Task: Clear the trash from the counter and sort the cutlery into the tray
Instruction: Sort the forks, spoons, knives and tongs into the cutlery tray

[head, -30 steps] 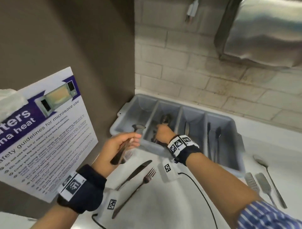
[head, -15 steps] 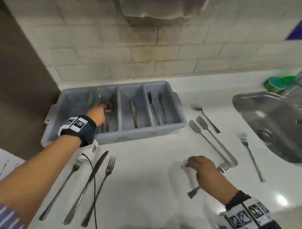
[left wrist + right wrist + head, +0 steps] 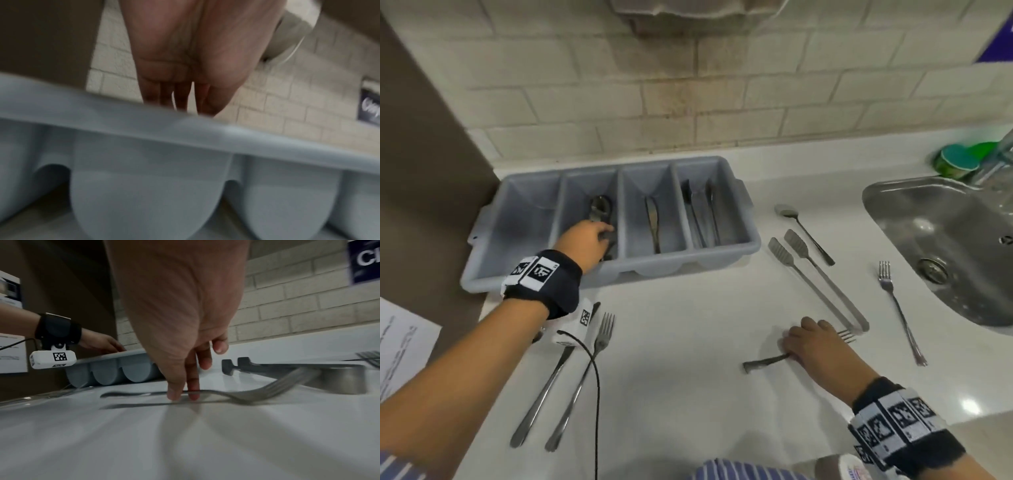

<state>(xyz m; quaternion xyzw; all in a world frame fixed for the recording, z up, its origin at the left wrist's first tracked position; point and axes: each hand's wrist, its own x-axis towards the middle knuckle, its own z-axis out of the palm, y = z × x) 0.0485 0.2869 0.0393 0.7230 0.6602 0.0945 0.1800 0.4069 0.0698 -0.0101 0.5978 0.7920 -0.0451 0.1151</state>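
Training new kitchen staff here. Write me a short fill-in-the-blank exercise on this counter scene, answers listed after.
1. The tray has ____ compartments.
2. The right hand pinches a ____ lying on the counter.
3. The left hand reaches into the ____ compartment from the left.
4. The tongs lie between the tray and the ____.

Missing words: four; fork; second; sink
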